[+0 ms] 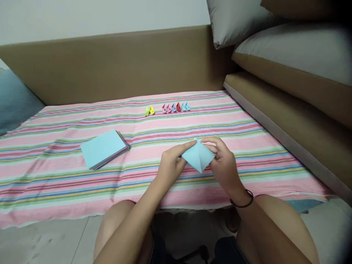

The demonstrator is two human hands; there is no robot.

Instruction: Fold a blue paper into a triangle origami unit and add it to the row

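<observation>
A light blue folded paper point(200, 157), diamond-shaped with a crease down its middle, is held just above the striped cloth. My left hand point(173, 157) grips its left side, thumb and fingers closed on the edge. My right hand point(224, 161) pinches the right side, with a dark band round the wrist. Both hands meet near the paper's top corner. Beyond them stands a row of small folded paper figures: a red one point(178, 107), a purple one point(173, 107), pink ones point(166, 109), blue ones point(186, 106) and a yellow one point(151, 110) beside a green one point(147, 112).
A stack of coloured paper point(103, 147) with a light blue sheet on top lies to the left. The striped cloth point(148, 190) covers the surface. A brown backboard point(123, 68) rises behind, and stacked cushions point(297, 55) border the right. A blue pillow point(18, 99) sits far left.
</observation>
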